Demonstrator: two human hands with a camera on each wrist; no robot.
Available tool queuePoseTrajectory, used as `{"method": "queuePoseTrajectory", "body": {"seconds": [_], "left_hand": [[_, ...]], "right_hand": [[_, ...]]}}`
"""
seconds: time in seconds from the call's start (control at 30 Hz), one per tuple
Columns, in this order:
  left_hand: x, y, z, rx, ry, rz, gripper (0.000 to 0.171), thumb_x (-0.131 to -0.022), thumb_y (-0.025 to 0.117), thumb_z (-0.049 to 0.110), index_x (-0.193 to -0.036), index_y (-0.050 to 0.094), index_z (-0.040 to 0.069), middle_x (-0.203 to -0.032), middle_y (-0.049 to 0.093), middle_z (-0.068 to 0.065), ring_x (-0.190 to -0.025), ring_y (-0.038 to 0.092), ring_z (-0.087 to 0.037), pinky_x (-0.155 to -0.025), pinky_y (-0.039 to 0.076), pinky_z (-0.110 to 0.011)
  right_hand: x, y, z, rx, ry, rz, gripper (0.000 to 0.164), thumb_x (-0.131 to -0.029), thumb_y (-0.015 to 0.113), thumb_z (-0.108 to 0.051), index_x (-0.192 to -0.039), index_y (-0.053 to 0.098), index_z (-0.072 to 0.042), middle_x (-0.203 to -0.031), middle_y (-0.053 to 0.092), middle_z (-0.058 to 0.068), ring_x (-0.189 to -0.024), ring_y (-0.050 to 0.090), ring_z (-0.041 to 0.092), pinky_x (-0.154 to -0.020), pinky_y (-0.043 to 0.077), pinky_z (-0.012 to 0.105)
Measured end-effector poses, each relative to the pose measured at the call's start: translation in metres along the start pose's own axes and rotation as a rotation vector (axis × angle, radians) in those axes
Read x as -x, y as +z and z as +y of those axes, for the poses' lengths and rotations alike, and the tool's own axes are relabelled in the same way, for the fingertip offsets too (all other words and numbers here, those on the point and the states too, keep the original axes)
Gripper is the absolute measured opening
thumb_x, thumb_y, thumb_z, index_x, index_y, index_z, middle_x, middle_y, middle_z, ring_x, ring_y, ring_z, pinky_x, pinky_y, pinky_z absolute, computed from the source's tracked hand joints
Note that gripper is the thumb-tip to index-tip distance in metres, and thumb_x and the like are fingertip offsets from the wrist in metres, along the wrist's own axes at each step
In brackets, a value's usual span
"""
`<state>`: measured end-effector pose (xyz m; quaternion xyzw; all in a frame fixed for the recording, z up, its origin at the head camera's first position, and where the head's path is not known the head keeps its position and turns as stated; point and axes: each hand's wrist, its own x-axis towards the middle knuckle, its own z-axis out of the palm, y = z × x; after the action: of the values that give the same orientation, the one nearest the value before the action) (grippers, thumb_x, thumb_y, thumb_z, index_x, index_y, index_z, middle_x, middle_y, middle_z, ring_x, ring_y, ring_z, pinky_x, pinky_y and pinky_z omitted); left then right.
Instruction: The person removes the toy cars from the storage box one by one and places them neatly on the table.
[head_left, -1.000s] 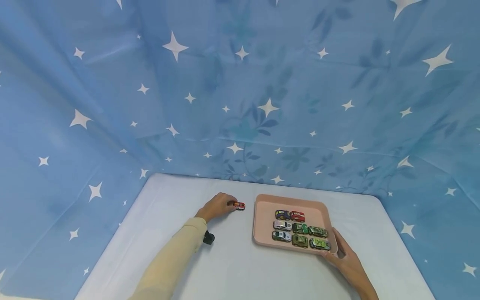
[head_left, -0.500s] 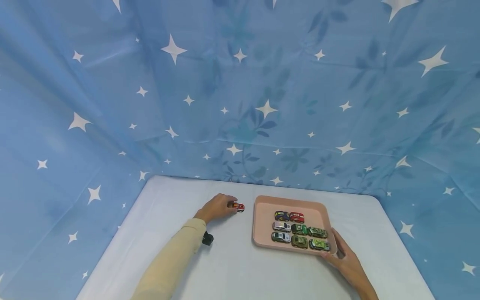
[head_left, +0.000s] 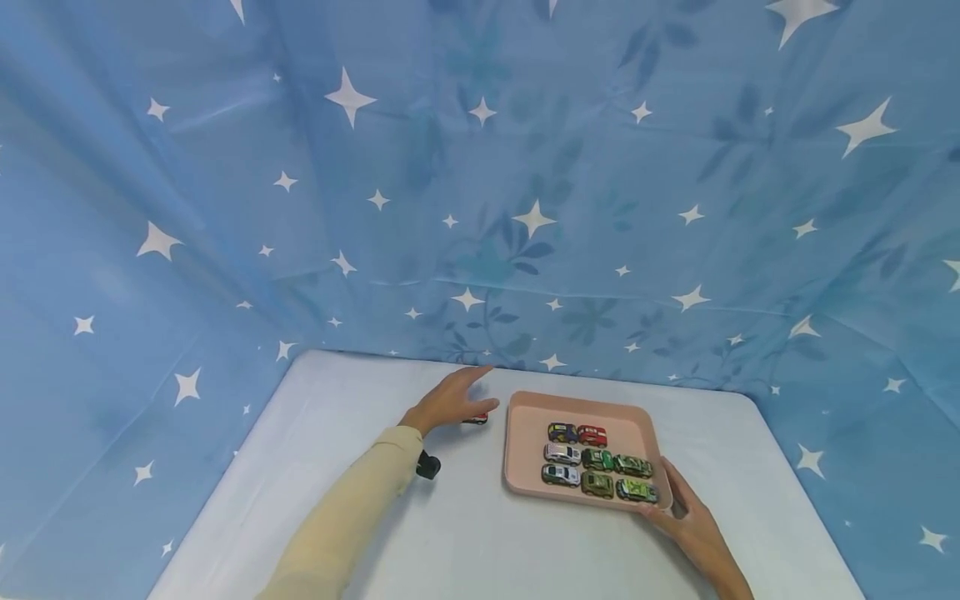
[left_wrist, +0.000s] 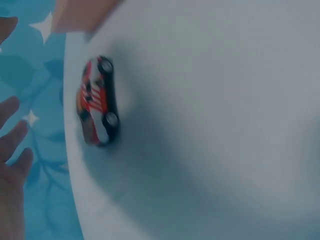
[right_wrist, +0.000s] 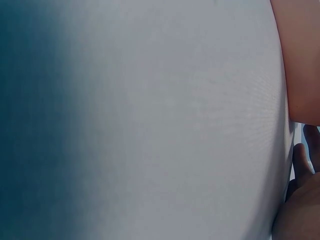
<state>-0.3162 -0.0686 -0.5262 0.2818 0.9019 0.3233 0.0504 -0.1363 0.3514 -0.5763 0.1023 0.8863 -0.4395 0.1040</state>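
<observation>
With fingers spread and nothing in its grasp, my left hand (head_left: pixel 448 402) hovers over a small red and white toy car (head_left: pixel 477 419). The hand hides most of this car in the head view. In the left wrist view the whole toy car (left_wrist: pixel 97 102) shows, standing on the white table apart from the fingers (left_wrist: pixel 11 140). My right hand (head_left: pixel 693 525) holds the near right corner of a pink tray (head_left: pixel 525 482), thumb at the front rim and fingers along the right side. In the right wrist view, fingers (right_wrist: pixel 301 162) show beside the tray wall (right_wrist: pixel 304 65).
Several toy cars stand in rows inside the tray, among them a red car (head_left: pixel 592 435) and a lime green car (head_left: pixel 637 490). A black camera (head_left: pixel 428 466) sits at my left wrist. Blue star-printed cloth (head_left: pixel 480 250) hangs behind the white table (head_left: pixel 450 533).
My left hand has let go of the red and white toy car, spread its fingers and lifted slightly. The car stays on the table. My right hand keeps its hold on the tray.
</observation>
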Motion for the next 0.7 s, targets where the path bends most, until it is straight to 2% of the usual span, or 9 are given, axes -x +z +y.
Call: {"method": "queuePoseTrajectory", "body": {"seconds": [0.17, 0.23, 0.37, 0.57, 0.7], "left_hand": [[-0.016, 0.008, 0.020, 0.048, 0.066, 0.018, 0.071, -0.092, 0.060, 0.053, -0.154, 0.031, 0.032, -0.154, 0.038, 0.004, -0.141, 0.036, -0.023, -0.112, 0.033, -0.047], [-0.022, 0.010, 0.029, 0.046, 0.092, 0.021, 0.073, -0.092, 0.059, 0.055, -0.154, 0.031, 0.029, -0.154, 0.038, 0.004, -0.141, 0.035, -0.022, -0.113, 0.032, -0.046], [-0.030, 0.015, 0.042, 0.043, 0.098, 0.014, 0.076, -0.092, 0.057, 0.059, -0.155, 0.030, 0.025, -0.155, 0.037, 0.003, -0.141, 0.035, -0.021, -0.113, 0.032, -0.044], [-0.042, 0.027, 0.058, 0.082, 0.114, -0.025, 0.075, -0.092, 0.061, 0.054, -0.154, 0.024, 0.036, -0.155, 0.035, 0.005, -0.142, 0.034, -0.021, -0.112, 0.034, -0.044], [-0.051, 0.033, 0.071, 0.084, 0.157, -0.042, 0.075, -0.092, 0.065, 0.045, -0.154, 0.024, 0.036, -0.155, 0.035, 0.006, -0.140, 0.037, -0.018, -0.111, 0.037, -0.040]], "right_hand": [[0.001, -0.005, -0.002, 0.016, -0.013, 0.010, 0.100, -0.089, 0.067, -0.050, -0.157, -0.004, -0.030, -0.161, 0.007, 0.021, -0.145, 0.005, 0.048, -0.108, 0.010, 0.072], [0.000, -0.006, -0.002, 0.031, -0.011, 0.013, 0.101, -0.089, 0.066, -0.051, -0.158, -0.004, -0.029, -0.161, 0.007, 0.022, -0.145, 0.005, 0.049, -0.107, 0.011, 0.072], [-0.001, -0.005, -0.002, 0.038, 0.003, 0.003, 0.101, -0.088, 0.066, -0.053, -0.157, -0.005, -0.030, -0.161, 0.007, 0.021, -0.145, 0.005, 0.048, -0.108, 0.010, 0.072], [0.000, -0.001, -0.002, 0.024, 0.031, -0.018, 0.101, -0.088, 0.066, -0.054, -0.156, -0.006, -0.034, -0.161, 0.006, 0.019, -0.145, 0.003, 0.048, -0.107, 0.009, 0.072], [0.000, 0.002, -0.004, 0.018, 0.038, -0.021, 0.101, -0.088, 0.066, -0.054, -0.156, -0.006, -0.035, -0.162, 0.006, 0.019, -0.145, 0.002, 0.048, -0.108, 0.008, 0.072]]}}
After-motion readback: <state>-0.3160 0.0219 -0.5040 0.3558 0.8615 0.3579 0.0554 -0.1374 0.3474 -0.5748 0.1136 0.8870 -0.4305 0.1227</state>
